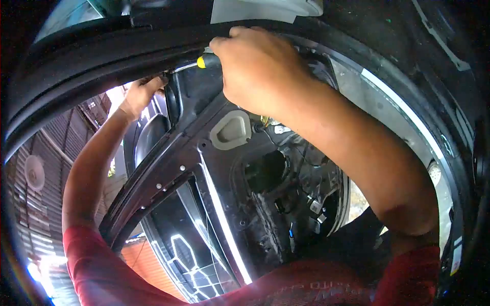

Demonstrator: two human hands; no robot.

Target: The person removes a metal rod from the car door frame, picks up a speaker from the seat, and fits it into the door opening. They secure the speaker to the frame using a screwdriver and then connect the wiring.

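Yellow-and-black-handled steel screwdriver (204,61) sits clenched in the curled fingers of the right hand (260,69) at twelve o'clock, its shaft aimed at ten o'clock. There the left hand (140,93) meets the frame corner, and its grip cannot be told. The black metal car door (204,168) is already stripped, with its loose wiring (311,204) bare. The corner fastening looks unfinished.

Below and left of the left hand (140,92), a corrugated metal wall (56,137) carries a pale round disc (34,172), perhaps a fan; daylight (41,265) glares lower down, near an orange roof (148,260).
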